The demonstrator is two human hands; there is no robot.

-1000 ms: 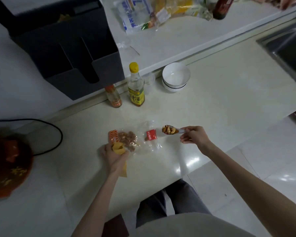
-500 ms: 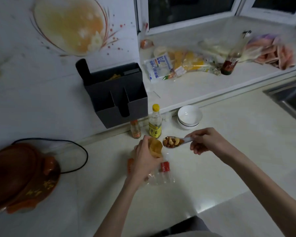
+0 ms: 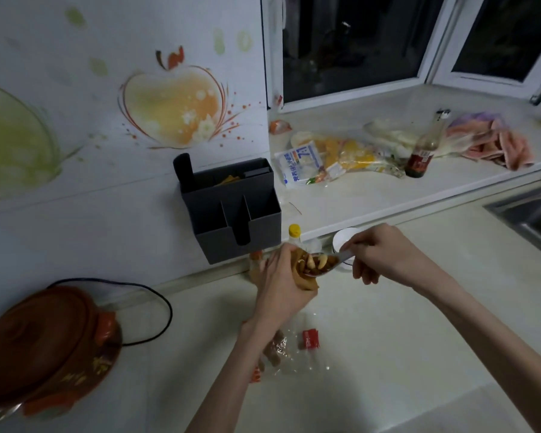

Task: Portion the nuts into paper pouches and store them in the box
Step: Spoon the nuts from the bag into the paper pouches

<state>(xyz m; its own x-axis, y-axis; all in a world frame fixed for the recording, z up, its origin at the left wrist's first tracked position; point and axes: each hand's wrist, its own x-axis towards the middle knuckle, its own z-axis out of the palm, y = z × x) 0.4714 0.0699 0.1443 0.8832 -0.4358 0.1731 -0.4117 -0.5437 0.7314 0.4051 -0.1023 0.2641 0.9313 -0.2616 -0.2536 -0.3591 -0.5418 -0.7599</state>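
Observation:
My left hand (image 3: 280,284) holds a brown paper pouch (image 3: 305,276) upright above the counter, its mouth open. My right hand (image 3: 384,253) grips a spoon (image 3: 341,259) whose bowl, full of mixed nuts (image 3: 317,264), rests tilted at the pouch's mouth. Below, a clear plastic nut bag (image 3: 289,350) with a red label lies on the counter, partly hidden by my left forearm. A dark grey box (image 3: 231,214) with compartments hangs on the wall behind; something yellow-brown shows in its back section.
A brown clay pot (image 3: 44,345) with a black cord sits at the left. A yellow-capped bottle (image 3: 295,234), a small bottle and white bowls (image 3: 341,242) stand behind my hands. Bags, a dark bottle (image 3: 422,151) and cloths lie on the window sill. A sink (image 3: 531,217) is at the right.
My left hand lifted the pouch off the counter. The spoon with nuts moved left to the pouch's mouth and tilted in. The camera view tilted upward.

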